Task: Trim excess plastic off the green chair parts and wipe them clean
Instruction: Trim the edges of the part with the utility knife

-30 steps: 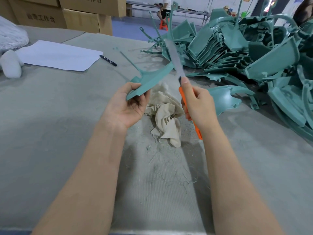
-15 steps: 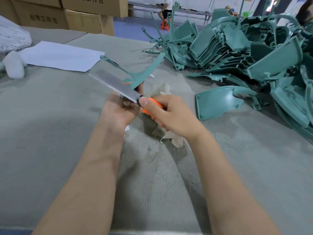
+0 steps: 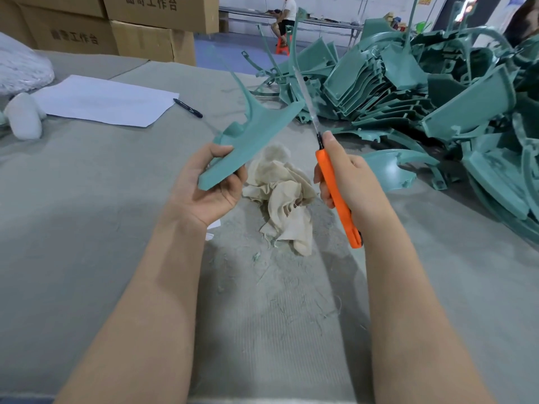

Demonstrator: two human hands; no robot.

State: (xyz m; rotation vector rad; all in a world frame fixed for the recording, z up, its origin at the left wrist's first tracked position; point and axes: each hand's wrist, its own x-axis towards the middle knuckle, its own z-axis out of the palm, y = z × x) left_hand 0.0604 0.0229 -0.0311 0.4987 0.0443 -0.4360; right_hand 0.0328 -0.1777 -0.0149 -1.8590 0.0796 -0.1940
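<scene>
Grey felt table (image 3: pixel 87 199), heap of green chair parts (image 3: pixel 423 91) far right, rag (image 3: pixel 280 193) between the forearms. The left hand (image 3: pixel 204 188) grip curls round the near end of one green part (image 3: pixel 253 138), held clear of the table; the right hand (image 3: pixel 350 182) grip wraps the orange knife (image 3: pixel 335 196), blade up, apart from the part. Likely best: lay blade shallow along the edge, stroke away from the holding fingers.
</scene>
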